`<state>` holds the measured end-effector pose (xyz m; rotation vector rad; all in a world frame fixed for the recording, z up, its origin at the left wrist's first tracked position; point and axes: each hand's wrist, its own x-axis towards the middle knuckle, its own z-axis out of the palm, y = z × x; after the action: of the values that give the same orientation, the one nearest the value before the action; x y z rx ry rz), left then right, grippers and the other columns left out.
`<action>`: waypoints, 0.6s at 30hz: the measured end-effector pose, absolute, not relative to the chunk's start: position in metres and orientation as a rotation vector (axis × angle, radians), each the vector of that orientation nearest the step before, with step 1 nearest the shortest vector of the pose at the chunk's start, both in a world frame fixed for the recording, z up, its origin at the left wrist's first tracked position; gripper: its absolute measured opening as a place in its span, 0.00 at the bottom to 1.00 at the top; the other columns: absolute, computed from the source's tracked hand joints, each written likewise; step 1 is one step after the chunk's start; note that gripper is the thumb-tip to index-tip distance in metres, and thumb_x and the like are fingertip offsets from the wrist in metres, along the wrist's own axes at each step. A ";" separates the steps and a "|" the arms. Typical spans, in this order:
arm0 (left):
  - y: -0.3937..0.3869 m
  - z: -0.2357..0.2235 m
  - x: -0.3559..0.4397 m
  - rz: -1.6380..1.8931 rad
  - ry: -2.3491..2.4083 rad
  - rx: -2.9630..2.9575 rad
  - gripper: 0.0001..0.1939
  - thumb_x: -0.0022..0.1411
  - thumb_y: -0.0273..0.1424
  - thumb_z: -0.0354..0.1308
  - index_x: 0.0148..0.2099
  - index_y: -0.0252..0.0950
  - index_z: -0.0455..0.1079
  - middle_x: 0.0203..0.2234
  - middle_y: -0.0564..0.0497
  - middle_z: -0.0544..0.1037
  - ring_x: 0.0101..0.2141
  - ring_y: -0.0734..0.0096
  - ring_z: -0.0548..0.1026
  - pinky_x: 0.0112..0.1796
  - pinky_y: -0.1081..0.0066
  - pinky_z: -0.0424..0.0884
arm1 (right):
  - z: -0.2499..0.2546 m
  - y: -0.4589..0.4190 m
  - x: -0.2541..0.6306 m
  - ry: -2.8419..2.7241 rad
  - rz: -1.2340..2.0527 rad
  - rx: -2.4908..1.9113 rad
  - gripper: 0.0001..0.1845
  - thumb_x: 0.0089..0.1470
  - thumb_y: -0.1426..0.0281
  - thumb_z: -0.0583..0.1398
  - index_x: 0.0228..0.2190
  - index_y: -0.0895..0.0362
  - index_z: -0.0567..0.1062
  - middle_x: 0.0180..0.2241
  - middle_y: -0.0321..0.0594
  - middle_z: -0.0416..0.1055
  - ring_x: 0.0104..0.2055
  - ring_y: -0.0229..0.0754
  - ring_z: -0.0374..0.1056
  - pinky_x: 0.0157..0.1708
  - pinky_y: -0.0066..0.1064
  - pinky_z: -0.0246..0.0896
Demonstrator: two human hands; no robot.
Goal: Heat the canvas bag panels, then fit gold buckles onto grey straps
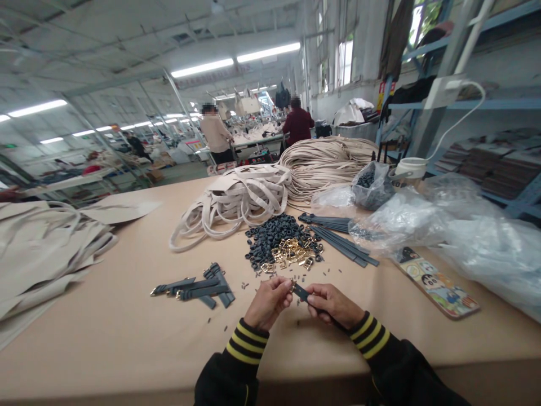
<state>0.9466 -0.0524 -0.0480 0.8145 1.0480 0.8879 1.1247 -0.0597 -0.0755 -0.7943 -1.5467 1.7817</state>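
Between my hands is a dark grey strap (301, 292), its end pointing up and to the left. My right hand (332, 304) grips the strap, with its fingers closed round it. My left hand (269, 300) pinches a small gold buckle (293, 285) at the strap's end. Just beyond lie a heap of dark strap loops (274, 237) and a pile of gold buckles (293, 251). To the left, several straps with buckles fitted (203, 286) lie stacked across each other. Plain dark straps (344, 246) fan out behind my right hand.
Beige strips (236, 197) and a large coil of beige cord (329, 160) lie at the back of the table (127, 349). Cut beige panels (42, 254) cover the left side. At right are a patterned phone case or phone (439, 282) and clear plastic bags (486, 242). Two people stand farther off.
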 end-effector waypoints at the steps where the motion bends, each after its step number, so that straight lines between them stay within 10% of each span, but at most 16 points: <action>1: -0.055 -0.050 0.949 0.861 1.016 0.780 0.16 0.43 0.34 0.65 0.29 0.30 0.64 0.16 0.56 0.68 0.16 0.86 0.65 0.18 0.86 0.60 | -0.075 -0.060 1.125 -1.567 1.776 -0.789 0.16 0.52 0.60 0.53 0.33 0.60 0.68 0.20 0.31 0.63 0.12 0.25 0.48 0.11 0.19 0.42; 18: -0.075 -0.074 0.967 0.926 1.016 0.930 0.14 0.49 0.36 0.59 0.30 0.34 0.57 0.18 0.57 0.67 0.18 0.82 0.66 0.19 0.81 0.60 | -0.073 -0.077 1.109 -1.692 1.201 -1.032 0.03 0.52 0.70 0.52 0.31 0.55 0.65 0.22 0.32 0.67 0.23 0.35 0.65 0.26 0.26 0.60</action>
<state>0.9668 -0.0746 -0.0740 0.9297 1.0156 0.9263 1.1094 -0.0771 -0.0734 -1.0317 -1.6917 1.2013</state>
